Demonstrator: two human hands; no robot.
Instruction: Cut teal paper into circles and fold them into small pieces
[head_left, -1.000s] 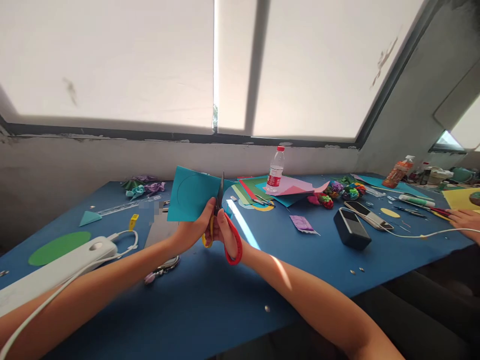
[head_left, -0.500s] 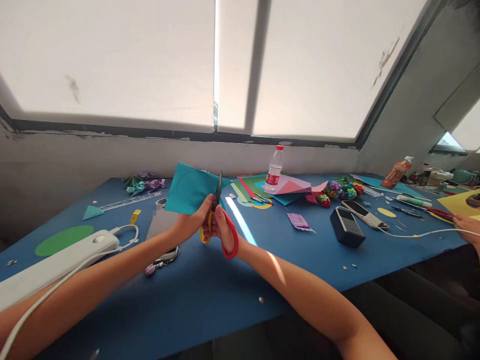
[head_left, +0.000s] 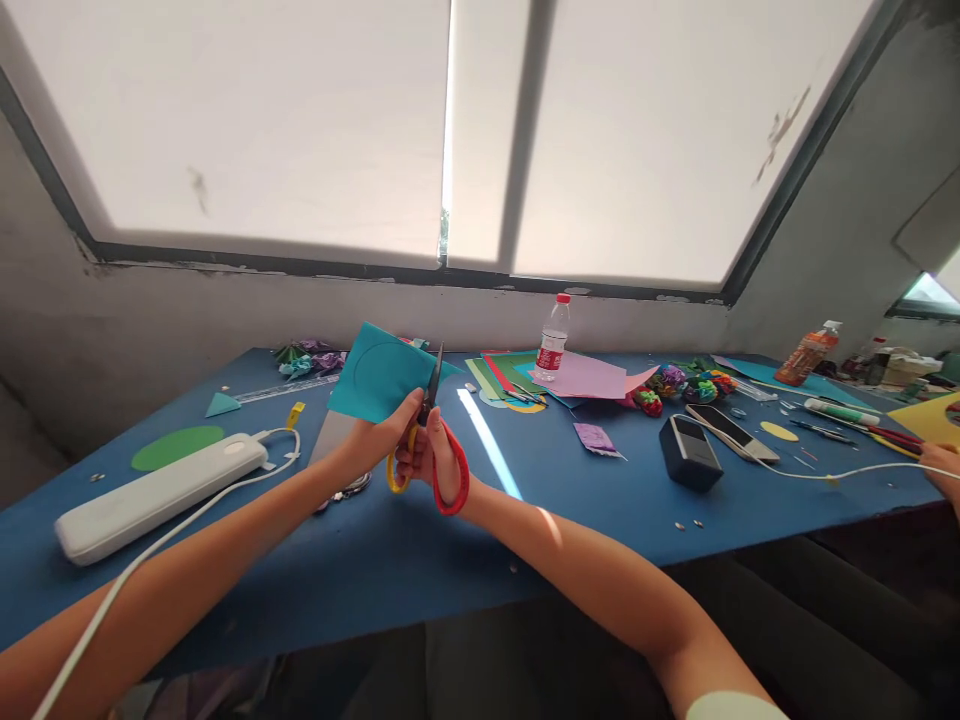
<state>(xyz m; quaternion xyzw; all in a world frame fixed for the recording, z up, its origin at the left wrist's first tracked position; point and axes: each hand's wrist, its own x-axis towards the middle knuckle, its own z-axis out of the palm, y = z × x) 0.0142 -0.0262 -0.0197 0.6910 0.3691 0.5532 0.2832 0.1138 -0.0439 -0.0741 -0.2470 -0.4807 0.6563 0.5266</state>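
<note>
A sheet of teal paper (head_left: pixel 375 375) with a curved line drawn on it is pinched at its lower edge by my left hand (head_left: pixel 390 425). My right hand (head_left: pixel 431 460) grips a pair of scissors (head_left: pixel 433 385) with one red and one yellow handle. The dark blades point upward at the paper's right part, and part of the sheet shows beyond them. Both hands are close together above the blue table (head_left: pixel 420 575). Behind my left forearm lies a grey flat thing (head_left: pixel 334 432), mostly hidden.
A white power bank-like bar (head_left: pixel 161 495) with a cable lies left, near a green paper disc (head_left: pixel 176 448). Behind stand a water bottle (head_left: pixel 551 345) and coloured sheets (head_left: pixel 592 375). Right are a dark box (head_left: pixel 690 455), a phone (head_left: pixel 731 432) and another person's hand (head_left: pixel 943 460).
The view has shifted, so the white bar shows more fully at left. The scissors' handles have spread a little wider apart. Both hands keep their holds on paper and scissors.
</note>
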